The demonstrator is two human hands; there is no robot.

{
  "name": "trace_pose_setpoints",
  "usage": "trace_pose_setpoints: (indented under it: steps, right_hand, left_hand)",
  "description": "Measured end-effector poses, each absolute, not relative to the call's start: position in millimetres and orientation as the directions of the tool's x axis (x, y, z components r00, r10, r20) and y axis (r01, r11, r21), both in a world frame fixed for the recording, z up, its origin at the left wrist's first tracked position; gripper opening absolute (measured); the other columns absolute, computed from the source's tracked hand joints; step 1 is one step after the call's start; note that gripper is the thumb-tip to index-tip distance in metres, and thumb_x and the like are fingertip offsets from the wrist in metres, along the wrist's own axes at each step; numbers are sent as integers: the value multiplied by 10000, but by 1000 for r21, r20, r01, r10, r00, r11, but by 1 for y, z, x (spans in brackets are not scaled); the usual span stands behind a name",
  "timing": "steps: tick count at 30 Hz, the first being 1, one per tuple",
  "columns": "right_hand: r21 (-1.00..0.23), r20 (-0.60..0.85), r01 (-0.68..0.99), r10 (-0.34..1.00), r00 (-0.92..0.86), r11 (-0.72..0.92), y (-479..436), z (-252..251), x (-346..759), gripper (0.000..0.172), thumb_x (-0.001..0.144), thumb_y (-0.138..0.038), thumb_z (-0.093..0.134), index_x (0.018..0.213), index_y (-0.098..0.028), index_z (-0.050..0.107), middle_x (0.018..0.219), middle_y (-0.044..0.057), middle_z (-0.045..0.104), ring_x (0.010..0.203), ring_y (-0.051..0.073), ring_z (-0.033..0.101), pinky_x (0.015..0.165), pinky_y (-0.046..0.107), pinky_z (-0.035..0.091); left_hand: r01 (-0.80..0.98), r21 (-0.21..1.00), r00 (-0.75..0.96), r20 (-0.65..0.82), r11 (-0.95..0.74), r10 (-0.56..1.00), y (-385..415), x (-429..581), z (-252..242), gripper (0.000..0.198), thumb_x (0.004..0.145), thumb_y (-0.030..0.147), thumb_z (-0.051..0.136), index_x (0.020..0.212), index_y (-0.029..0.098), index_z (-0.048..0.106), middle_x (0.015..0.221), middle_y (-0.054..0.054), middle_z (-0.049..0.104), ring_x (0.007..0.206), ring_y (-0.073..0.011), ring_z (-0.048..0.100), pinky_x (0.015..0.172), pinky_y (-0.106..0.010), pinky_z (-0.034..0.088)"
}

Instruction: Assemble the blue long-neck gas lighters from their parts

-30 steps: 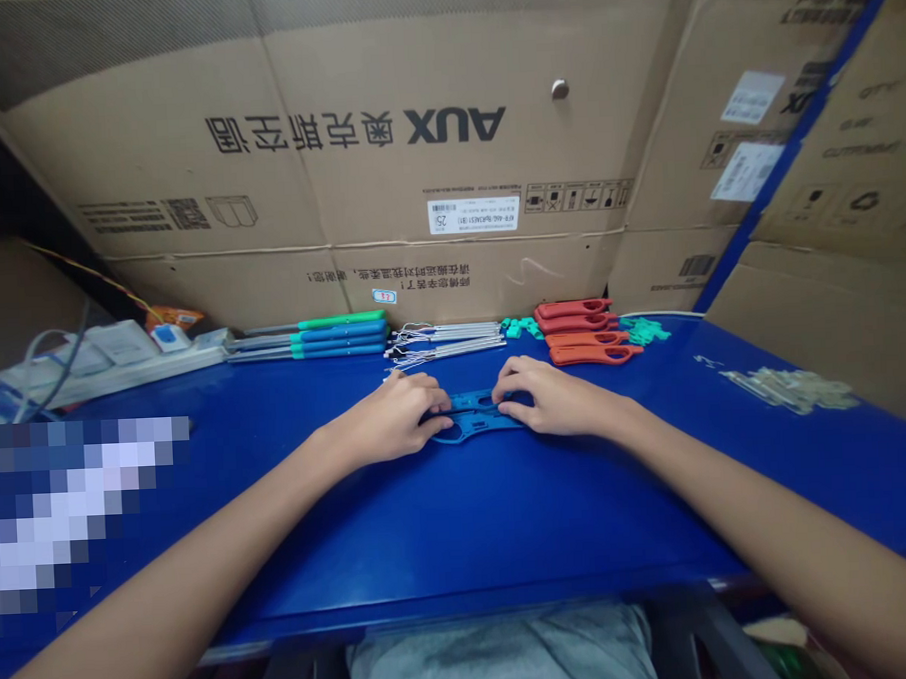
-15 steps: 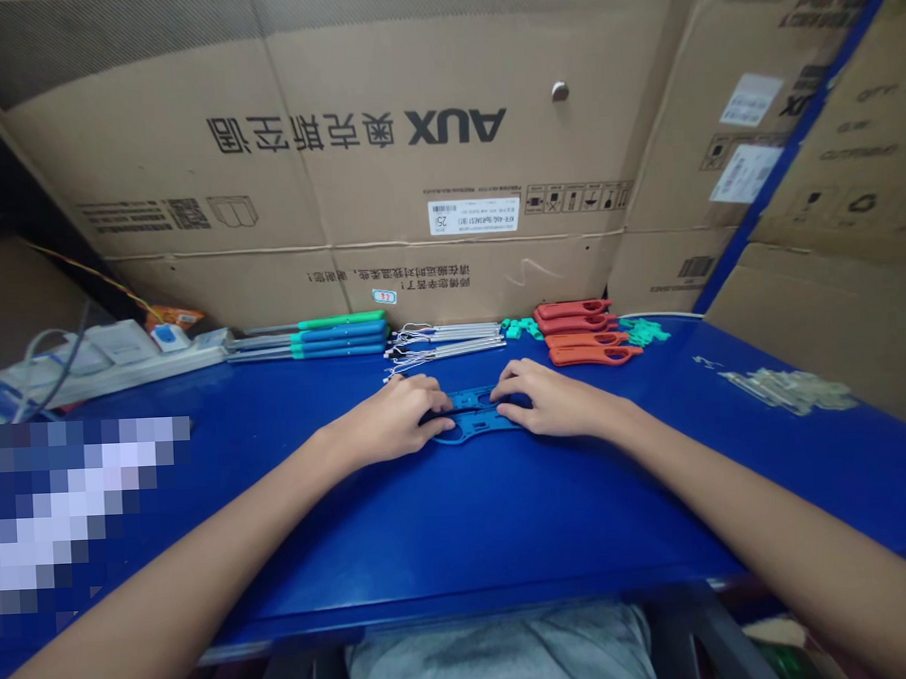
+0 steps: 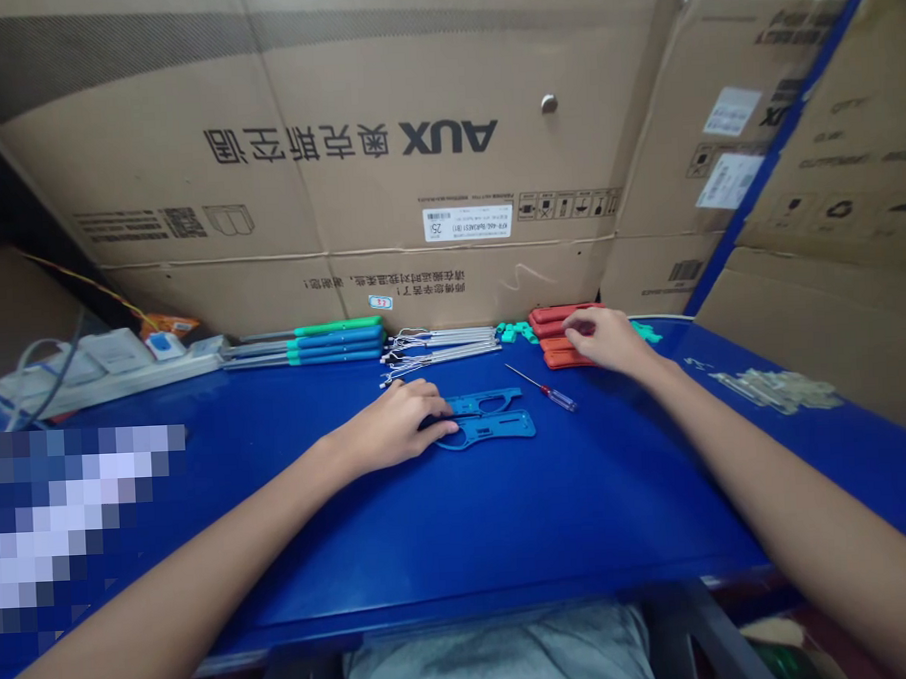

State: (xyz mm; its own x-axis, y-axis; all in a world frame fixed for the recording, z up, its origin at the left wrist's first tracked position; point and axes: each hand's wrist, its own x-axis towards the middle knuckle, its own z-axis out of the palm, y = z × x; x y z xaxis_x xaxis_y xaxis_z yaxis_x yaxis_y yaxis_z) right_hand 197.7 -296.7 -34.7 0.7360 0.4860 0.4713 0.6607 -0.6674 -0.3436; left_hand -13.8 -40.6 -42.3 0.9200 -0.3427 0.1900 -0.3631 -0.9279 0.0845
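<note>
Two blue plastic handle halves lie side by side on the blue table, an upper one (image 3: 490, 402) and a lower one (image 3: 502, 426). My left hand (image 3: 406, 422) grips their left ends between thumb and fingers. My right hand (image 3: 607, 335) is over the red and orange handles (image 3: 562, 345) at the back, fingers bent; whether it holds anything is hidden. A small screwdriver (image 3: 555, 394) with a red and clear handle rests just right of the blue halves.
Blue and green handled rods (image 3: 339, 342), white-wired metal rods (image 3: 453, 349) and small green pieces (image 3: 518, 333) line the back. Clear parts (image 3: 782, 389) lie at the right, a power strip (image 3: 124, 379) at the left. A large cardboard sheet (image 3: 327, 205) stands behind.
My right hand has let go of the blue halves and moved right and back to the red and orange handles. The screwdriver now shows. My left hand stays on the halves.
</note>
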Motion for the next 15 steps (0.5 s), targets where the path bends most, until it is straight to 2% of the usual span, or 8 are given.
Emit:
trace_pose_setpoints:
  steps: [6, 11, 15]
  right_hand:
    - [-354, 430, 548, 389, 815, -758, -311, -32, 213, 230, 787, -149, 548, 934, -136, 724, 917, 83, 724, 862, 192, 658, 827, 280, 490]
    - [-407, 411, 369, 193, 891, -836, -337, -29, 233, 249, 767, -139, 548, 952, -130, 715, 929, 107, 717, 909, 215, 664, 850, 303, 499]
    - [-425, 363, 225, 62, 930, -877, -357, -33, 249, 289, 691, -93, 550, 920, -159, 713, 946, 106, 712, 946, 249, 660, 835, 326, 509]
  left_hand:
    - [-284, 77, 929, 269, -956, -254, -27, -11, -34, 355, 952, 408, 417, 949, 184, 692, 918, -63, 677, 867, -190, 604, 788, -317, 451]
    - [31, -88, 962, 272, -996, 6, 6, -4, -32, 297, 893, 348, 456, 952, 165, 683, 958, -96, 687, 927, -271, 616, 748, -357, 461]
    - [154, -108, 973, 187, -982, 132, 24, -1, -33, 325, 872, 402, 455, 922, 185, 691, 977, -97, 703, 925, -302, 636, 677, -348, 455]
